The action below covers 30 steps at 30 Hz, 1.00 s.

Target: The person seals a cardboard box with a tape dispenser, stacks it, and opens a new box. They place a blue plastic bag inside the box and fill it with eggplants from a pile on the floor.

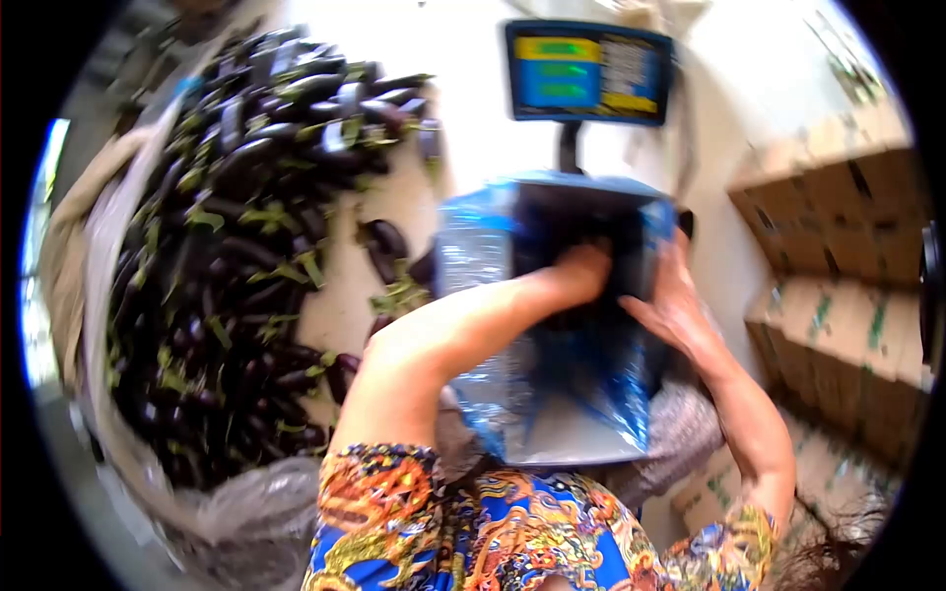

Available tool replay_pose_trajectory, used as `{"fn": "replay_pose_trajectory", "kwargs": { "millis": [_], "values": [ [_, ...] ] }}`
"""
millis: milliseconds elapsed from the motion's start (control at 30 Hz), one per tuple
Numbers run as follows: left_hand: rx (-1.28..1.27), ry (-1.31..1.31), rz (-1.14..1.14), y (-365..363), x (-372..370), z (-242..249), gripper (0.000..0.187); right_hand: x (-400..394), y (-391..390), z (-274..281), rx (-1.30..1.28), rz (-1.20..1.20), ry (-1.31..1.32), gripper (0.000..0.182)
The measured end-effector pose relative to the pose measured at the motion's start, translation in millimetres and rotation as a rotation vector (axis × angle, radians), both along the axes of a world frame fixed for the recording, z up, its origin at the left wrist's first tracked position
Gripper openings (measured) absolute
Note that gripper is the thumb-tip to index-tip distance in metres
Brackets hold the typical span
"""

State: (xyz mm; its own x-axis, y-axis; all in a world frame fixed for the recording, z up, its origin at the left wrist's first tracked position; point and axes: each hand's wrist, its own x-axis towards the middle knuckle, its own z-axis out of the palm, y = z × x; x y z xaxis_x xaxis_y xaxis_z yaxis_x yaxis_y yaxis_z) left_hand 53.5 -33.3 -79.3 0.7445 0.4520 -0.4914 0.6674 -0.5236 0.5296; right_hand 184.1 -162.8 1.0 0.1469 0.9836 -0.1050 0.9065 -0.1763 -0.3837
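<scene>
A box lined with blue plastic (473, 246) stands open in front of me. My left hand (586, 271) reaches inside it; its fingers are lost in the dark interior, so what it touches is hidden. At the box's right side, my right hand (670, 300) grips the lined edge, thumb inside and fingers along the rim. Left of the box lies a large heap of dark purple eggplants (246, 246) with green stems. A few loose eggplants (384, 241) lie between the heap and the box.
Behind the box rises a scale display (588, 74) on a post. Stacked cardboard boxes (838, 217) stand at the right. Clear plastic sheeting (266, 502) edges the heap at the lower left, and a pale surface (463, 59) lies beyond.
</scene>
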Motion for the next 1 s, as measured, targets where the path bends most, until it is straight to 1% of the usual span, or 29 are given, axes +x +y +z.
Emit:
{"fn": "replay_pose_trajectory", "kwargs": {
  "millis": [33,67,100,133,167,200,233,267,300,333,367,400,433,467,500,533,567,600,633,667,700,733,767,833,867,900,967,1000],
  "values": [
    [0.124,-0.198,-0.129,1.6,-7.2,-1.3,0.047,3.2,1.4,-2.3,0.064,0.022,0.015,0.102],
    [0.146,-0.19,-0.354,9.6,-15.2,25.2,0.031,10.2,1.4,-13.2,0.008,0.059,0.018,0.103],
    [0.218,-0.075,-0.488,7.7,-18.8,29.9,0.023,14.3,1.7,-18.7,-0.038,0.06,0.06,0.104],
    [0.267,-0.118,-0.587,8.1,-27.9,36.1,0.028,26.0,-4.5,-43.6,-0.017,0.083,0.066,0.104],
    [0.16,-0.134,-0.64,13.6,-37.1,47.9,0.032,29.7,-3.9,-44.4,-0.081,0.078,0.075,0.102],
    [-0.008,-0.174,-0.653,19.7,-47.9,56.4,0.039,35.5,-4.3,-49.7,-0.093,0.091,0.123,0.102],
    [-0.031,-0.351,-0.636,25.4,-62.1,66.5,0.045,34.6,-0.3,-42.6,-0.135,0.072,0.185,0.103],
    [-0.05,-0.399,-0.481,29.3,-94.6,118.3,0.045,32.6,5.0,-34.1,-0.177,0.05,0.245,0.103],
    [-0.11,-0.488,-0.34,39.2,-126.8,152.8,0.044,29.5,4.3,-24.8,-0.205,0.016,0.273,0.103],
    [-0.02,-0.661,-0.193,47.3,-162.6,179.0,0.04,26.1,4.1,-15.6,-0.233,-0.02,0.3,0.103],
    [0.197,-0.868,0.015,53.1,-200.7,184.2,0.041,27.1,0.5,-13.6,-0.226,-0.046,0.278,0.102],
    [0.266,-0.737,0.181,63.3,-246.4,209.7,0.044,24.6,1.9,-7.7,-0.217,-0.073,0.253,0.102],
    [0.49,-0.688,0.297,79.1,-293.2,208.4,0.044,15.3,5.5,6.7,-0.237,-0.091,0.191,0.096],
    [0.634,-0.623,0.442,86.0,-344.8,224.8,0.039,4.0,6.1,25.5,-0.258,-0.107,0.128,0.09],
    [0.846,-0.56,0.586,92.7,-399.2,220.8,0.035,0.0,8.3,44.2,-0.28,-0.123,0.064,0.084],
    [1.134,-0.417,0.694,92.1,-451.1,226.6,0.033,8.7,10.9,68.6,-0.408,0.009,0.019,0.081],
    [1.277,-0.307,0.825,89.2,-501.4,236.7,0.032,21.6,13.2,95.2,-0.533,0.138,-0.028,0.079],
    [1.428,-0.21,0.931,89.0,-557.9,238.9,0.032,29.6,15.2,93.4,-0.517,0.153,-0.073,0.075],
    [1.604,-0.103,1.019,85.3,-608.4,243.7,0.036,44.1,15.5,86.0,-0.501,0.167,-0.119,0.071],
    [1.68,0.074,1.135,78.1,-657.9,251.5,0.04,62.0,7.0,53.9,-0.345,0.069,-0.158,0.066],
    [1.642,0.239,1.269,67.3,-698.3,260.7,0.05,56.6,5.5,49.3,-0.188,-0.033,-0.192,0.061],
    [1.644,0.353,1.385,58.9,-728.9,259.8,0.059,52.9,-2.7,49.6,0.149,-0.075,-0.037,0.049],
    [1.642,0.469,1.5,51.8,-747.6,266.3,0.068,27.5,6.3,64.9,0.392,-0.102,-0.097,0.039],
    [1.454,0.558,1.458,48.2,-804.4,264.3,0.079,-14.5,11.7,92.3,0.408,-0.105,-0.063,0.037],
    [1.47,0.583,1.444,49.4,-802.5,268.3,0.079,-34.2,9.0,106.0,0.412,-0.112,-0.048,0.036],
    [1.516,0.63,1.38,49.7,-794.1,277.2,0.071,-51.4,4.1,118.0,0.415,-0.123,-0.033,0.035],
    [1.416,0.793,1.372,52.9,-774.2,298.5,0.058,-69.1,-2.6,133.2,0.426,-0.137,-0.008,0.033],
    [1.475,0.842,1.263,53.1,-773.1,300.8,0.046,-69.2,-6.1,126.6,0.392,-0.051,-0.034,0.03]
  ]
}}
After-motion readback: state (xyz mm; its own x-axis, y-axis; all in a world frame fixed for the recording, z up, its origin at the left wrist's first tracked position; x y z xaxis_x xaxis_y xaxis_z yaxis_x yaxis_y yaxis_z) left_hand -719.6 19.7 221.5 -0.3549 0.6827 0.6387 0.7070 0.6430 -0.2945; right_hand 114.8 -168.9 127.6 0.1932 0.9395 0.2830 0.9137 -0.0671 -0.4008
